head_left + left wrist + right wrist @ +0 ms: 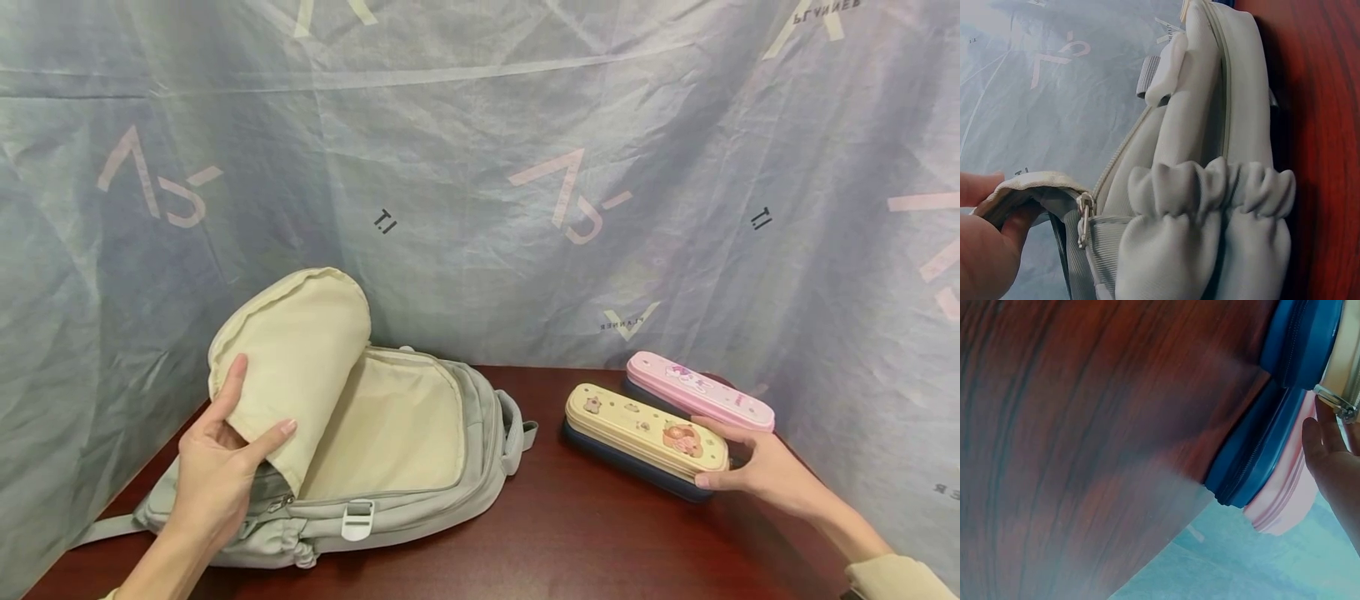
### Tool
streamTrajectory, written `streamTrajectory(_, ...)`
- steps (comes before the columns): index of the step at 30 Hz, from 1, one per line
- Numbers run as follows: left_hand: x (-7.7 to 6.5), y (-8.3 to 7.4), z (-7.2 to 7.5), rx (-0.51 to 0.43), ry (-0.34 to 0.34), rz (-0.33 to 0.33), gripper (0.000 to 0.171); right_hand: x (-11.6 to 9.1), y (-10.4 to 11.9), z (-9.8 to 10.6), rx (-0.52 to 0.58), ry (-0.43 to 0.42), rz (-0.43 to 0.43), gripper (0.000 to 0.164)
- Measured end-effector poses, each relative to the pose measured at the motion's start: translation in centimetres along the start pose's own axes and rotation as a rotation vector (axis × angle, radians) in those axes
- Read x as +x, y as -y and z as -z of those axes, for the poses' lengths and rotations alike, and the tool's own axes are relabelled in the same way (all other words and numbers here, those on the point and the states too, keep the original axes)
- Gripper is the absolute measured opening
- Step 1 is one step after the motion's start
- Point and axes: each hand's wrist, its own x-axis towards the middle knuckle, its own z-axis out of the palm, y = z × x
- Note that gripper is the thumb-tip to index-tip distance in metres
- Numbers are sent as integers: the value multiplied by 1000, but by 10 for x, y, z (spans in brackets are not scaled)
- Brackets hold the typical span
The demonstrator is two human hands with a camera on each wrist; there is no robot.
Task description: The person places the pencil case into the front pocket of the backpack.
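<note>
A pale grey-green backpack (420, 517) lies on its back at the left, its front panel unzipped and its cream lining showing. My left hand (213, 467) holds the raised flap (311, 358) by its edge, thumb on the lining side. In the left wrist view the zipper pull (1085, 215) hangs beside that hand. At the right, my right hand (776, 467) grips the near right end of a yellow pencil case (630, 421) with cartoon pictures, thumb and fingers on either side. This case sits on top of a dark blue case (622, 462).
Behind the yellow one, a pink pencil case (697, 387) rests on another dark blue case (1254, 450). All stand on a dark red wooden table (540, 533). Grey printed cloth (465, 192) hangs along the back and sides. The backpack's straps (112, 529) trail at the left.
</note>
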Motion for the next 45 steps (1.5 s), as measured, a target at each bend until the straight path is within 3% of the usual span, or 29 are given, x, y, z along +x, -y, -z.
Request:
streamTrajectory(7,1,0,1,-25,-26,28,101,2,-3,-2,91,2,27,85)
streamTrajectory(17,2,0,2,-38,-19,38,100,1,-7,-4,48,-15,65,84)
streamTrajectory(24,2,1,2,-38,-17,49,100,1,-8,-5,42,-25,27,84)
streamTrajectory(32,2,1,2,-29,-19,50,100,2,-6,-6,107,-15,33,76)
streamTrajectory(45,2,1,2,-43,-14,50,98,1,-6,0,50,-51,-17,71)
